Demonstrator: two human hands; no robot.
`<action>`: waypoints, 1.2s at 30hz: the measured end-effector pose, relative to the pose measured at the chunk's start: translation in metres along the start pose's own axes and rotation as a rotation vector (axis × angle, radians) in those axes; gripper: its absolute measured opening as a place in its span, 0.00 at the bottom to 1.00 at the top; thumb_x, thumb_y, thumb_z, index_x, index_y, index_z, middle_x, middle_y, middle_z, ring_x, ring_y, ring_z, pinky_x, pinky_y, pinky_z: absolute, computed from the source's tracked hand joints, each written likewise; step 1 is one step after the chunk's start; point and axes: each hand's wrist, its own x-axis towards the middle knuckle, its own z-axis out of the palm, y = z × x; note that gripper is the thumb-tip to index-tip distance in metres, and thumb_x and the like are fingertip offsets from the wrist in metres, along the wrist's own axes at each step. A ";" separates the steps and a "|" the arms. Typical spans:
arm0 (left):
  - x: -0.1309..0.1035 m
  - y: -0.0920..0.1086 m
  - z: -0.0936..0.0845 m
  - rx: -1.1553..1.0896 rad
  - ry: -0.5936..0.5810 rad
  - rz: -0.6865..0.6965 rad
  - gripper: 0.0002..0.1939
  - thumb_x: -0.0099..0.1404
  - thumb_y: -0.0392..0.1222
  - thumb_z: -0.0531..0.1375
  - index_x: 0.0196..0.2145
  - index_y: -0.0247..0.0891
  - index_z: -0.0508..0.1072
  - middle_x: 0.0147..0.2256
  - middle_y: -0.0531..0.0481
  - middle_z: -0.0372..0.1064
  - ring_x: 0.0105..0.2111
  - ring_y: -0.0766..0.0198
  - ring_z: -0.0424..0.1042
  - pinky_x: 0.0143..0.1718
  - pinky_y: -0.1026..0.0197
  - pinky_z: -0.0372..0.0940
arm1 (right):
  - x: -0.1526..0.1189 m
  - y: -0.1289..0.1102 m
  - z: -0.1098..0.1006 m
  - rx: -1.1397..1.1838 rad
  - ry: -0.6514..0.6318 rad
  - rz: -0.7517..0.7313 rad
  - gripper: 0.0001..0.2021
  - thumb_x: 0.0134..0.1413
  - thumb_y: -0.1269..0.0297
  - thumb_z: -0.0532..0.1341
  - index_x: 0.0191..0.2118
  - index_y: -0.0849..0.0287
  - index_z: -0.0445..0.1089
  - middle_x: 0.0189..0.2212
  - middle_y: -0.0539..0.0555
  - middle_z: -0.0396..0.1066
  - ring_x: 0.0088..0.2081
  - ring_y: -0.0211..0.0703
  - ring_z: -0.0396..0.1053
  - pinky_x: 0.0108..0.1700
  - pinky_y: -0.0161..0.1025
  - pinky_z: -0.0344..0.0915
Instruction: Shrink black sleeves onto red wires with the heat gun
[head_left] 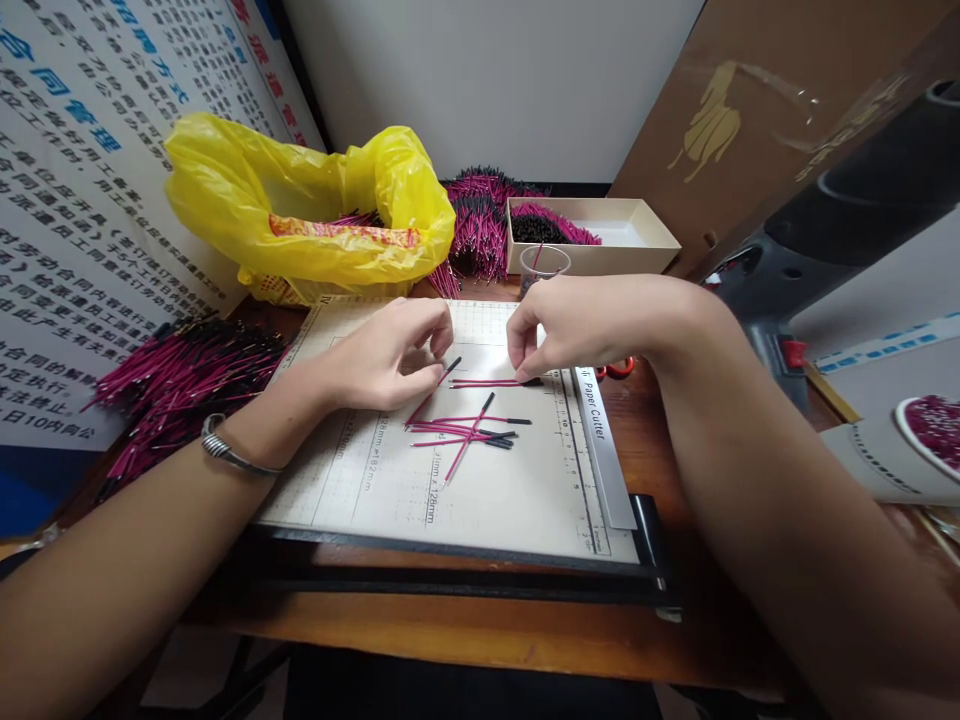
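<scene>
My left hand (409, 350) is closed over the left part of a cream paper cutter board (375, 505). Its thumb and fingertips pinch a magenta wire with a black end (421, 408), which slants across the board; the fingers partly cover it. To the right, my right hand (559, 330) bends down at the wrist, its thumb and fingers closed at the black end of magenta wires (484, 383) lying side by side. Nearer to me, several more magenta wires (457, 428) with black ends and bare silver tips lie crossed on the board.
A yellow plastic bag (217, 215), a heap of wires (195, 375), and a white box (637, 235) with wires stand around the board. A clear cup (545, 262) sits behind my right hand. Red-handled scissors (619, 369) and a paper cup (877, 460) are at right.
</scene>
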 end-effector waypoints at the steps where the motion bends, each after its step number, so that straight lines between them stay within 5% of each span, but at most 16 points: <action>1: 0.000 0.000 0.001 -0.014 -0.013 -0.001 0.06 0.55 0.42 0.55 0.31 0.40 0.62 0.30 0.52 0.64 0.30 0.62 0.62 0.35 0.58 0.58 | 0.000 0.000 0.000 0.000 0.004 -0.007 0.09 0.50 0.63 0.65 0.38 0.53 0.80 0.31 0.48 0.77 0.28 0.37 0.70 0.28 0.36 0.58; 12: 0.002 0.001 0.002 -0.071 -0.077 0.007 0.07 0.53 0.38 0.55 0.32 0.40 0.62 0.30 0.52 0.63 0.28 0.63 0.61 0.32 0.58 0.58 | 0.003 0.001 0.001 0.004 0.011 -0.041 0.08 0.48 0.68 0.64 0.35 0.53 0.81 0.29 0.46 0.77 0.28 0.36 0.69 0.28 0.36 0.59; 28: 0.006 -0.008 0.018 -0.015 0.086 0.011 0.04 0.67 0.39 0.57 0.35 0.38 0.69 0.32 0.50 0.71 0.31 0.63 0.68 0.34 0.62 0.62 | 0.005 -0.017 0.009 -0.004 0.119 -0.107 0.12 0.58 0.62 0.63 0.47 0.55 0.75 0.38 0.52 0.76 0.33 0.37 0.66 0.34 0.38 0.57; 36: 0.005 -0.005 0.016 -0.012 0.107 0.141 0.06 0.68 0.35 0.55 0.38 0.37 0.72 0.34 0.50 0.73 0.30 0.66 0.68 0.34 0.64 0.62 | 0.007 -0.013 0.008 -0.020 0.074 -0.056 0.08 0.57 0.66 0.60 0.40 0.56 0.75 0.34 0.51 0.75 0.31 0.37 0.66 0.32 0.38 0.56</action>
